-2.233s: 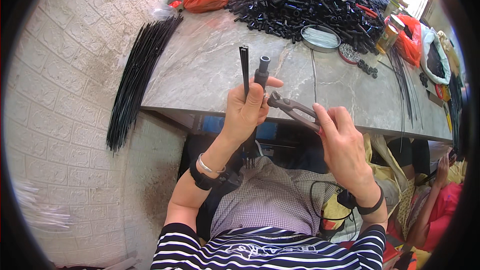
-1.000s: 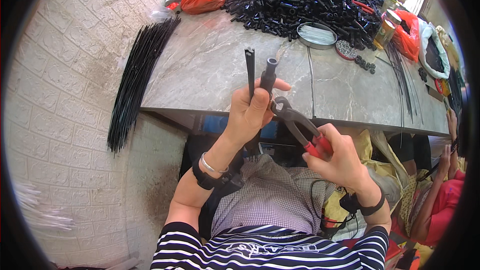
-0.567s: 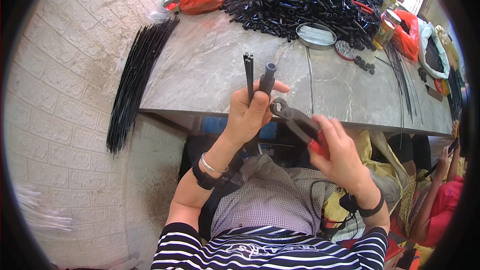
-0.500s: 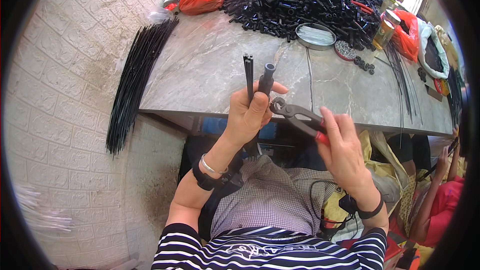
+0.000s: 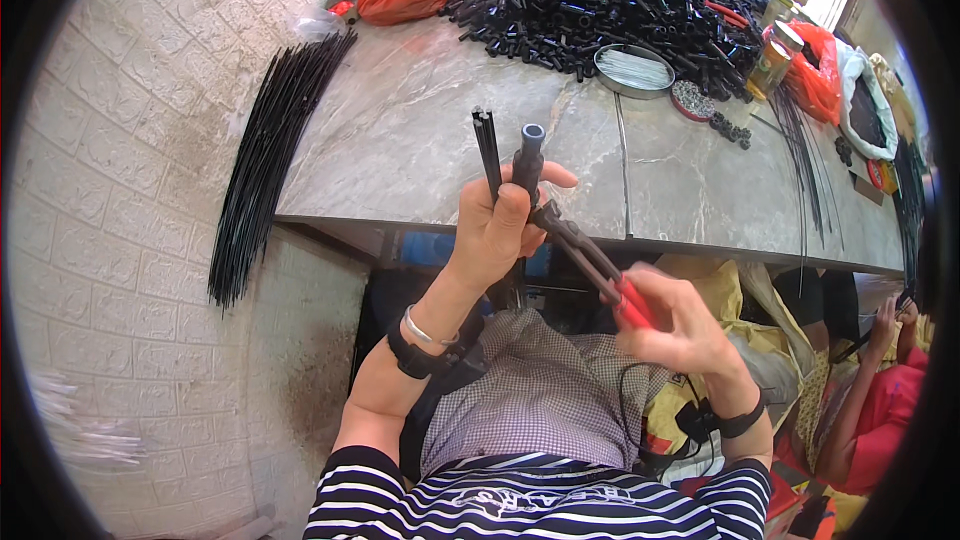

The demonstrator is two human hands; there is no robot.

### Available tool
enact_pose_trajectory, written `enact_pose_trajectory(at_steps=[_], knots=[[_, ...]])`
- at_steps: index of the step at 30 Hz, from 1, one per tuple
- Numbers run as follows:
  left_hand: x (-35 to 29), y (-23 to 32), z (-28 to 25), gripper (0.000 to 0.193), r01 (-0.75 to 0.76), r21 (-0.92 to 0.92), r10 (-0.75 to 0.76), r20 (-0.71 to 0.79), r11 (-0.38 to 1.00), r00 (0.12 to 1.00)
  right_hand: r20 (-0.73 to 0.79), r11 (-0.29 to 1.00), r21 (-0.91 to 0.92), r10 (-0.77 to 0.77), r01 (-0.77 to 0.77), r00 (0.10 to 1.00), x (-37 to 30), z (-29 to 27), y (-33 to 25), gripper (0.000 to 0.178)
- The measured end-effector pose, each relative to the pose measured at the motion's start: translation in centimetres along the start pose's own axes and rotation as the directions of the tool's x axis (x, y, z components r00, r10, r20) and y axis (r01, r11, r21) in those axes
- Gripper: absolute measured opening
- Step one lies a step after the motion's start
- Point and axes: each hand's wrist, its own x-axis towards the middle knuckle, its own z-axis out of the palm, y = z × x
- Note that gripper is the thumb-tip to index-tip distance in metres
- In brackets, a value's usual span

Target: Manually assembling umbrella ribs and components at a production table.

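My left hand (image 5: 488, 240) is closed around a dark tubular piece (image 5: 528, 162) with a round open end pointing up. A small bunch of thin black rods (image 5: 487, 155) stands up beside the tube from the same grip. My right hand (image 5: 690, 325) is wrapped around the red handles of a pair of pincers (image 5: 588, 258). The pincers' jaws sit against the side of the tube, just by my left fingers. What lies between the jaws is too small to make out. Below my fist, the lower part of the held pieces is mostly hidden.
A large heap of black tubular parts (image 5: 600, 0) covers the back of the grey table (image 5: 400, 130). Long black rods (image 5: 265, 180) lie over its left edge. A round tin of pale sticks (image 5: 634, 85) stands near a dish of small parts (image 5: 692, 100). A person (image 5: 885, 410) works at right.
The pincers' handles have come together, and my right hand has moved down with its fingers closed around them. My left hand keeps its grip; the rods lean slightly further left.
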Motion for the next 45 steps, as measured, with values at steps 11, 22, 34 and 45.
enact_pose_trajectory(at_steps=[11, 22, 34, 45], knots=[[0.1, -1.0, 0.0, 0.083, 0.055, 0.002, -0.055, -0.091, 0.998, 0.994, -0.34, 0.673, -0.739, -0.42, 0.037, 0.841, -0.3, 1.9, 0.1, 0.034], [-0.1, -1.6, -1.1, 0.09, 0.044, -0.007, -0.044, -0.006, 0.999, 0.999, 0.184, 0.829, 0.472, 0.239, -0.299, 0.953, -0.5, 1.0, -2.5, 0.037], [-0.4, -2.1, -1.4, 0.083, 0.034, -0.158, -0.017, 0.106, 0.987, 0.994, -0.022, 0.999, 0.035, -0.002, 0.003, 1.0, -1.3, 3.5, -2.1, 0.043], [-0.7, -1.5, -1.3, 0.084, 0.025, -0.101, -0.02, 0.049, 0.995, 0.999, 0.181, 0.81, 0.564, 0.067, -0.159, 0.981, -1.4, 2.8, -2.6, 0.062]])
